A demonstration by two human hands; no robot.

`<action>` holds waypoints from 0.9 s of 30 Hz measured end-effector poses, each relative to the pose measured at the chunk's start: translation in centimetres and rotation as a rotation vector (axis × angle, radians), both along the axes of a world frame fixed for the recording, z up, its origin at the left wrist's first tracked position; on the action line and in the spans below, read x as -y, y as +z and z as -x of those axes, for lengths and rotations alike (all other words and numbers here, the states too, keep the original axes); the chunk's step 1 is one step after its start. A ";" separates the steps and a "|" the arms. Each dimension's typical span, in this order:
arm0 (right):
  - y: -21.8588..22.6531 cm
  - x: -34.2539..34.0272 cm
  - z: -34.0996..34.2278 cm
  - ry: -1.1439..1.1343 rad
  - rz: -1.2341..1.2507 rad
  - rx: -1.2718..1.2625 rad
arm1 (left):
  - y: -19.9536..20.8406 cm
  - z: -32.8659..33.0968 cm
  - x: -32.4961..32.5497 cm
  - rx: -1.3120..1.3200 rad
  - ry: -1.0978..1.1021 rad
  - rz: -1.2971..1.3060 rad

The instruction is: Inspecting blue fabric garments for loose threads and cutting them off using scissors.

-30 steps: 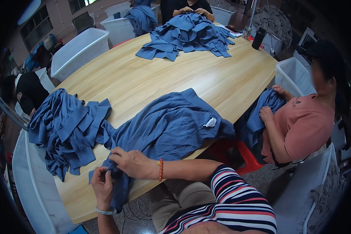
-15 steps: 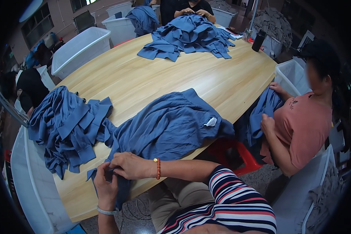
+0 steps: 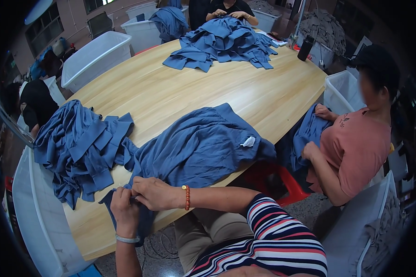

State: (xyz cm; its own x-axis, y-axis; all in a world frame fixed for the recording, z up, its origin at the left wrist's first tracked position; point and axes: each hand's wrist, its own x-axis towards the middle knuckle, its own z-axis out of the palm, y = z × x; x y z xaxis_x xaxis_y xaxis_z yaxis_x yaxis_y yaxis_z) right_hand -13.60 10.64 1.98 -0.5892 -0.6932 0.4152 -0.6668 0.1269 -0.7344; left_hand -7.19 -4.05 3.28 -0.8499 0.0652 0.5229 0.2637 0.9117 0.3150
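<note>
A blue knitted garment (image 3: pixel 189 150) lies spread on the table in front of me, a white label showing near its right end. Its left end hangs over the near edge, where both my hands work on it. My left hand (image 3: pixel 125 210), with a pale bangle at the wrist, is closed on a narrow end of the fabric. Right against it, my right hand (image 3: pixel 155 193), wearing an orange bead bracelet, pinches the same part. The fingertips hide exactly what lies between them. Left of the garment is a heap of similar blue garments (image 3: pixel 78 150).
Another blue heap (image 3: pixel 222 41) covers the table's (image 3: pixel 157 97) far end, where a person sits. At right, a person in a pink shirt (image 3: pixel 356 147) handles blue fabric beside a red stool (image 3: pixel 282 184). White bins (image 3: pixel 94 60) surround the table; a black bottle (image 3: pixel 305 48) stands far right.
My left hand has rolled over and its fingers have curled in more on the fabric end. My right hand has shifted slightly. The person in pink has lowered the hands with the fabric.
</note>
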 end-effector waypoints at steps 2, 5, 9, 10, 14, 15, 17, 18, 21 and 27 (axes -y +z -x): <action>0.1 -0.2 0.3 0.014 -0.001 0.021 | 0.3 -0.4 -0.1 0.086 -0.044 -0.169; 1.1 -0.8 0.9 0.041 0.163 -0.031 | 0.1 -2.0 -0.9 -0.095 0.039 -0.297; 2.7 -1.3 0.9 0.102 0.100 0.514 | -0.8 -4.6 -1.6 0.024 -0.083 -0.551; 3.0 -1.2 0.9 0.114 0.114 0.552 | -1.3 -4.3 -1.7 0.020 -0.076 -0.497; 3.8 -0.9 0.1 0.144 0.177 0.628 | -2.1 -3.0 -1.3 0.334 -0.108 -1.041; 4.0 -1.0 0.0 0.158 0.168 0.696 | -2.1 -2.7 -1.0 0.297 -0.080 -1.031; 4.0 -1.2 0.1 0.142 0.187 0.639 | -1.6 -2.3 -0.4 0.537 -0.045 -0.997; 4.0 -1.3 0.3 0.128 0.198 0.615 | -1.5 -2.3 -0.4 0.445 -0.142 -0.994; 3.7 -1.5 0.6 0.115 0.204 0.642 | -0.7 -2.8 0.3 0.502 -0.130 -1.034; 3.4 -0.8 0.1 0.106 0.237 0.523 | 0.0 -3.2 1.4 0.648 -0.119 -1.253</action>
State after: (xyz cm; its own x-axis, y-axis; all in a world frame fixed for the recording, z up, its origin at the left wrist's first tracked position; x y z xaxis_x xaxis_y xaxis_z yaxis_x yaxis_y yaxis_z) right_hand -13.68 11.49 5.37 -0.6898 -0.6834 0.2391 -0.2082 -0.1290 -0.9695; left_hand -3.94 -5.43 3.24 -0.9806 -0.0570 -0.1874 -0.1829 -0.0752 0.9802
